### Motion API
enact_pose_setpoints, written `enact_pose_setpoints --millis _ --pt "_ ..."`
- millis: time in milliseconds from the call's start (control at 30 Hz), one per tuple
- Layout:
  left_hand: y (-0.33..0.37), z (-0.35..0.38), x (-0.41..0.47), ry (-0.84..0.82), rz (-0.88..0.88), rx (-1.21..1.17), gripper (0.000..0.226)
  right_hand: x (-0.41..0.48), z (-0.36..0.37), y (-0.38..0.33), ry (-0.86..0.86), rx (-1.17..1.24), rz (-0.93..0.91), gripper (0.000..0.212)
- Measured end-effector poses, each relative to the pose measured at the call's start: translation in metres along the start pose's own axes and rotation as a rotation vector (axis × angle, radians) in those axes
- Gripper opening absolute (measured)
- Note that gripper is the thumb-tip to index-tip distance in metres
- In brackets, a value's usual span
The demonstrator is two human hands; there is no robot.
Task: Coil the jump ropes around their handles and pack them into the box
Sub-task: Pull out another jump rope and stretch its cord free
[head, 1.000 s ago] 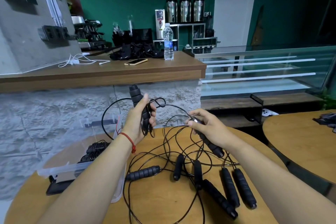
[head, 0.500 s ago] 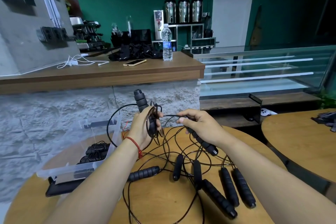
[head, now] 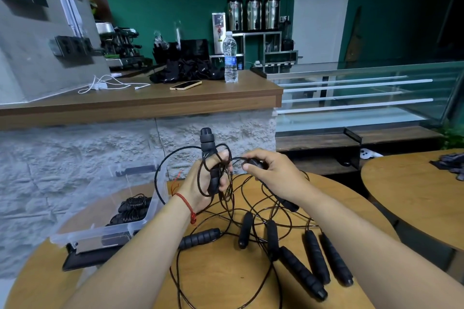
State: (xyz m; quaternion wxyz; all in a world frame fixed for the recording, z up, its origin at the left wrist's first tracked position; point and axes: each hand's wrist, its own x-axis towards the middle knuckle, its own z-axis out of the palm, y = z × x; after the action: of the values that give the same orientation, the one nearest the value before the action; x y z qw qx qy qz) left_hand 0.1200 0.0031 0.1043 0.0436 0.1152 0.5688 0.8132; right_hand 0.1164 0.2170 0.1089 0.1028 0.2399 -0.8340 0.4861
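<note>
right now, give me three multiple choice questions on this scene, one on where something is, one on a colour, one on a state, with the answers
1. Where does the clear box stand?
A) on the round table, left of the left hand
B) on the bar counter
C) on the floor

2. What colour is the wrist string?
A) blue
B) red
C) white

3. What is the left hand doing?
A) lying flat on the table
B) reaching into the box
C) gripping an upright handle

Answers:
1 A, the box sits on the tabletop beside the left forearm.
2 B, the string round the left wrist is plainly red.
3 C, the fingers curl round the handle, whose top points up above the hand.
</note>
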Motion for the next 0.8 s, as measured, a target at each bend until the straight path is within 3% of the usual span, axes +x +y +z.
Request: enact_pose_setpoints --millis 200,300,433,533,800 --pt "0.004 0.003 -0.008 0.072 -0.017 0.391 0.030 -0.009 -0.005 -0.004 -0.075 -0.141 -0.044 0.048" --pt "0.010 0.007 -0.014 0.033 -0.014 0.562 0.031 -0.011 -0.001 -0.012 -0.131 -0.112 -0.068 0.040" --pt "0.012 0.010 -0.013 -0.077 -0.045 0.602 0.022 -0.009 0.003 -0.009 -0.141 -0.140 -0.088 0.023" --pt "0.010 0.008 -0.011 -0.057 -0.051 0.749 0.020 -0.011 0.003 -0.007 -0.113 -0.142 -0.106 0.012" --pt "0.002 0.012 -0.009 -0.039 -0.062 0.750 0.022 -0.013 0.001 -0.012 -0.120 0.001 -0.016 0.006"
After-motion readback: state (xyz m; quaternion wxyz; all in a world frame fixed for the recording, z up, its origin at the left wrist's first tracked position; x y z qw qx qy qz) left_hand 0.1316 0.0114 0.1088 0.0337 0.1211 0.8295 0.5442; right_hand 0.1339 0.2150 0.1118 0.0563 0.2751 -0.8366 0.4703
